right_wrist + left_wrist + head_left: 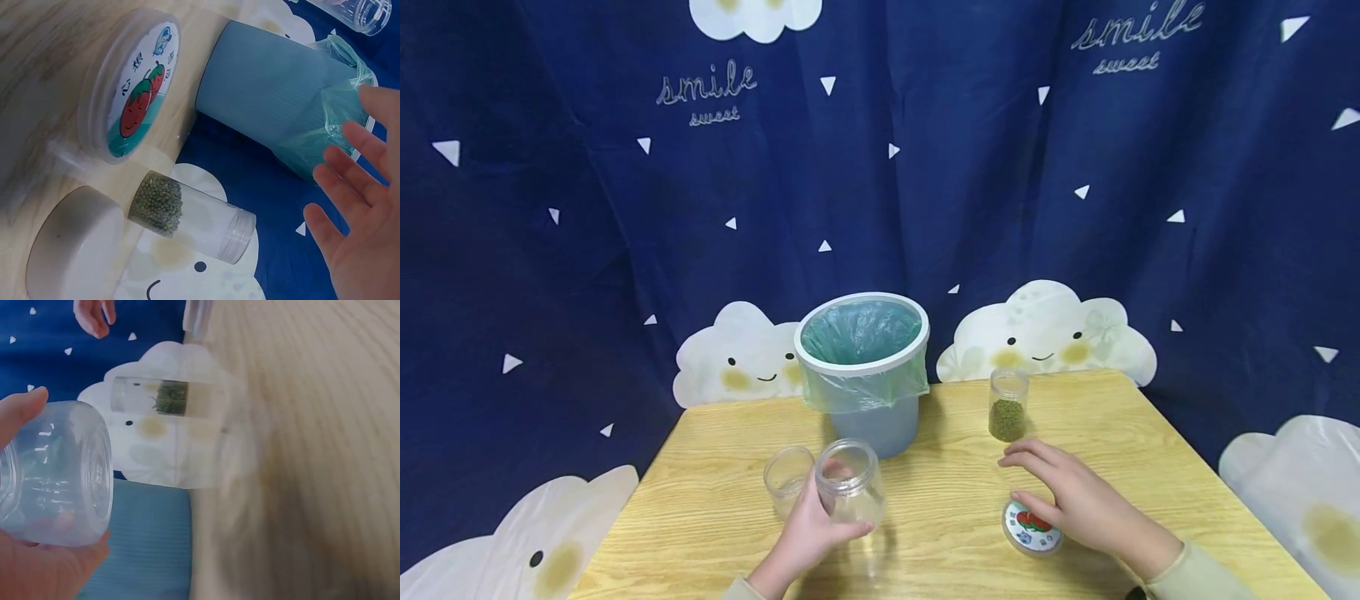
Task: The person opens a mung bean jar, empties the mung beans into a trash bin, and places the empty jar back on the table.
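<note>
My left hand [812, 533] grips a clear, wide-mouthed plastic jar [854, 492], with the thumb on one side and fingers round the other. Inside, the jar [59, 472] looks empty. Just left of it on the table stands a second clear container [788, 479], partly hidden by the hand. My right hand [1075, 496] hovers with fingers spread and holds nothing. Under its thumb lies a round lid [1032, 529], its label printed with red strawberries. Beyond the fingertips stands a clear jar [1007, 408], lidless and about half full of small green beans.
A grey-blue bin [876, 425] with a green plastic liner stands at the back middle of the wooden table [940, 533]. In the right wrist view a white rounded object [75, 247] sits near the lid. A dark blue curtain [955, 183] with clouds hangs behind.
</note>
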A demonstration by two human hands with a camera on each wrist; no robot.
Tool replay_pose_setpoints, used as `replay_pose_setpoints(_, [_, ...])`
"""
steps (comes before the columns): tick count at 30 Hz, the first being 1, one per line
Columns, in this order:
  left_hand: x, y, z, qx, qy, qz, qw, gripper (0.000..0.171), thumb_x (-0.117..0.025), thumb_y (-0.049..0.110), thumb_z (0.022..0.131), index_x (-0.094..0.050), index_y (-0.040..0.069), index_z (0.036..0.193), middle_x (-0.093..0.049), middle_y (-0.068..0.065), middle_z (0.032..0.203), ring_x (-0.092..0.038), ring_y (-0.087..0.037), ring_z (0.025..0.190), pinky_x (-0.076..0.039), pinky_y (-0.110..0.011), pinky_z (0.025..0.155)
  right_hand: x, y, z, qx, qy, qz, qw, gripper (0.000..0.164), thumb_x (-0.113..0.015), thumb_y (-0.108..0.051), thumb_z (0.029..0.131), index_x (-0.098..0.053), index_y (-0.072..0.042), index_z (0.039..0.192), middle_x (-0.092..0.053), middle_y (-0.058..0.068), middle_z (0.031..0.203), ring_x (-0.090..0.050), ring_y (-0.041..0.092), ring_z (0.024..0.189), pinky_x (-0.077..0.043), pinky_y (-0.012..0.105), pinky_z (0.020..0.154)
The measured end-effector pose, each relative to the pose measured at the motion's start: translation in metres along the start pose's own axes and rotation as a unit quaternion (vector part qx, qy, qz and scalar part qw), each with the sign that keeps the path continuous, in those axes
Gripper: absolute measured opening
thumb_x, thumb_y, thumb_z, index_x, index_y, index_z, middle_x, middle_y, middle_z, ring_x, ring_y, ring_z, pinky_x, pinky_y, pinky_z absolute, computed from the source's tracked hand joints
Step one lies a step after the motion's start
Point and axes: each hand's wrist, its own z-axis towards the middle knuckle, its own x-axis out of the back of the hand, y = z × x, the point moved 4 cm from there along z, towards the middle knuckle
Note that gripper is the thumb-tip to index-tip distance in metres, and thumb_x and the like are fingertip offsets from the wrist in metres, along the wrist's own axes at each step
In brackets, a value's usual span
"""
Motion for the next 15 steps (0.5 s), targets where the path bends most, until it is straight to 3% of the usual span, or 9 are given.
replay_pose_setpoints(3, [-0.001,-0.005,-0.003,0.013,-0.007,0.03,0.9995,0.094,-0.093,0.018,0.056,-0.04,0.01,0.133,-0.054,-0.011,0.128,-0.051,-0.025,0.121,-0.04,-0.025,0.102,-0.001,-0.001,-0.002,0.009,0.001,-0.005,1.0,0.037,-0.072,-0.035,0.086,-0.058,-0.036,0.12,-0.054,-0.019,0.123,-0.058,0.005,0.108,-0.052,0.034,0.087])
replay_pose_setpoints(9, [-0.005,-0.012,-0.009,0.021,-0.051,0.072,0.9959,0.1,-0.09,0.03,0.062,-0.032,0.012,0.14,-0.05,-0.012,0.135,-0.048,-0.035,0.126,-0.042,-0.05,0.102,-0.005,-0.004,-0.005,0.02,-0.016,-0.007,1.0,0.033,-0.067,-0.04,0.089,-0.057,-0.036,0.12,-0.054,-0.018,0.122,-0.058,0.004,0.107,-0.052,0.034,0.085])
replay_pose_setpoints(15, [-0.006,-0.016,-0.011,0.018,-0.052,0.102,0.9933,0.097,-0.09,0.033,0.062,-0.033,0.014,0.138,-0.052,-0.008,0.133,-0.05,-0.031,0.125,-0.044,-0.047,0.101,-0.009,-0.004,-0.006,0.016,-0.036,0.002,0.999,0.039,-0.072,-0.034,0.086,-0.056,-0.036,0.121,-0.052,-0.02,0.124,-0.058,0.005,0.108,-0.053,0.035,0.085])
